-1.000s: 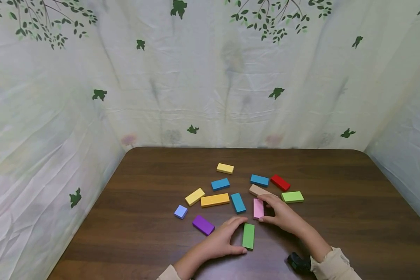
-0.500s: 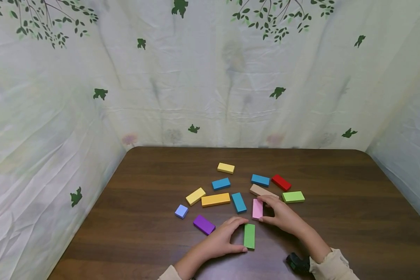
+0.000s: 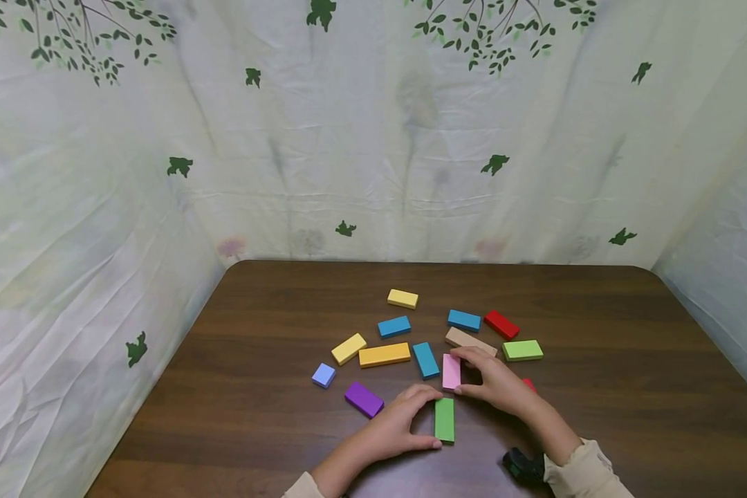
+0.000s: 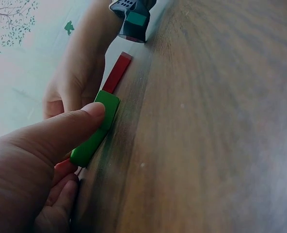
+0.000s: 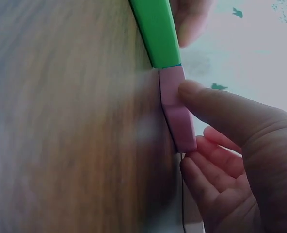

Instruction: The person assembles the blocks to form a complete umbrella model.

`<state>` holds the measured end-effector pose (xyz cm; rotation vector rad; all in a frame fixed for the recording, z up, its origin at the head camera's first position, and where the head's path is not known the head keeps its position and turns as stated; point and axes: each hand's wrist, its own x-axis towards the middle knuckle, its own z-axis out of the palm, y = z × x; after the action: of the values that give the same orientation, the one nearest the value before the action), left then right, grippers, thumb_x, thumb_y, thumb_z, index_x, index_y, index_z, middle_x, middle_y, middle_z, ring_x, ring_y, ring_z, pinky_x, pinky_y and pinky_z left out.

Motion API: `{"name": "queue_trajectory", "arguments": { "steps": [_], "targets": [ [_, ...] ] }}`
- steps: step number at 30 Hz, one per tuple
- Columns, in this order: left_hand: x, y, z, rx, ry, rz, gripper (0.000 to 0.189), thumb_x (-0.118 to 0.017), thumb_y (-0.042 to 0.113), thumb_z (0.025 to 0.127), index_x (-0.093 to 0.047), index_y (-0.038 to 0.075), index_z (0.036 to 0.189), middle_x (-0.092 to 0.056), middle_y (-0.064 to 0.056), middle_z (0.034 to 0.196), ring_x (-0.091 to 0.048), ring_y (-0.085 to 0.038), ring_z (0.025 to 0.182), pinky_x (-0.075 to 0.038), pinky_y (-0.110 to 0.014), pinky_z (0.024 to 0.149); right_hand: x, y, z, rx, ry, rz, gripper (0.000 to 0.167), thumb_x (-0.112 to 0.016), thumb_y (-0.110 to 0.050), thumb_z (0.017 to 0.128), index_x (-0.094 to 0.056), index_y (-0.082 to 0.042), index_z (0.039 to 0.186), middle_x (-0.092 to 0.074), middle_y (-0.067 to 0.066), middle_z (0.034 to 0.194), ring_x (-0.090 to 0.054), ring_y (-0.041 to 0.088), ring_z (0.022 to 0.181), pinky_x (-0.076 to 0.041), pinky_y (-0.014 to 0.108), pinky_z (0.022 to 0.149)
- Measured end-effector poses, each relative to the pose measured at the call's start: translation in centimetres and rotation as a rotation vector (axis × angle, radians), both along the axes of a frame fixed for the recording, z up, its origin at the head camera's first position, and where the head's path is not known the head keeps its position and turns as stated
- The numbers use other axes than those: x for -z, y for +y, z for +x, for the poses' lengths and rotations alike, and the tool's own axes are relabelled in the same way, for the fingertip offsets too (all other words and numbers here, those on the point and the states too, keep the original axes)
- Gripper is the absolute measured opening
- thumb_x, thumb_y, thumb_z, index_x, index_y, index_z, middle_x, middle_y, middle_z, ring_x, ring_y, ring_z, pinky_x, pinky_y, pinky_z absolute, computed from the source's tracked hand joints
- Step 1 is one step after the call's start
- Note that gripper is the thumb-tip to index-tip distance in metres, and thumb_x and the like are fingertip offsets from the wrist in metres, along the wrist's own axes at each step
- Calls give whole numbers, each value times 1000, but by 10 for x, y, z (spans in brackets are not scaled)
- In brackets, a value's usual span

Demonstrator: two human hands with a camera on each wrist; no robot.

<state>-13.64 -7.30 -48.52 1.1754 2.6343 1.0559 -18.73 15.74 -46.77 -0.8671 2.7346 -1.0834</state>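
Note:
In the head view, my left hand [image 3: 398, 427] holds a green block [image 3: 445, 420] lying flat on the table, thumb at its near end and fingertips at its far end. The left wrist view shows the thumb pressed on this green block [image 4: 96, 131]. Just beyond it, my right hand [image 3: 499, 384] pinches a pink block [image 3: 451, 372] between thumb and fingers. Seen from the right wrist, the pink block [image 5: 176, 109] lies nearly end to end with the green one [image 5: 158, 31]; I cannot tell whether they touch.
Around the hands lie a blue block [image 3: 426, 361], a beige block [image 3: 470, 342], an orange block [image 3: 384, 355], a purple block [image 3: 364, 400] and a lime block [image 3: 523, 351]. A red block [image 3: 529, 384] shows partly behind the right hand. More blocks lie farther back on the brown table [image 3: 274, 304].
My right hand has slid the pink block left, nearer to in line with the green block's far end. A red block has come into sight behind that hand. The left hand stays almost still.

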Motion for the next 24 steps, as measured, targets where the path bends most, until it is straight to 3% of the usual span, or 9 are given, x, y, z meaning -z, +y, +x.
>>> {"name": "queue_trajectory", "arguments": {
  "steps": [24],
  "targets": [
    [0,1,1,-26,23,0,62,-69,39,77,-45,11,127,-44,-2,126,-39,-14,118,-34,-32,96,10,-1,0,-31,-9,-115,65,-72,-29,76,-47,1,127,-46,14,128,-46,28,114,-39,44,90]
  ]
}}
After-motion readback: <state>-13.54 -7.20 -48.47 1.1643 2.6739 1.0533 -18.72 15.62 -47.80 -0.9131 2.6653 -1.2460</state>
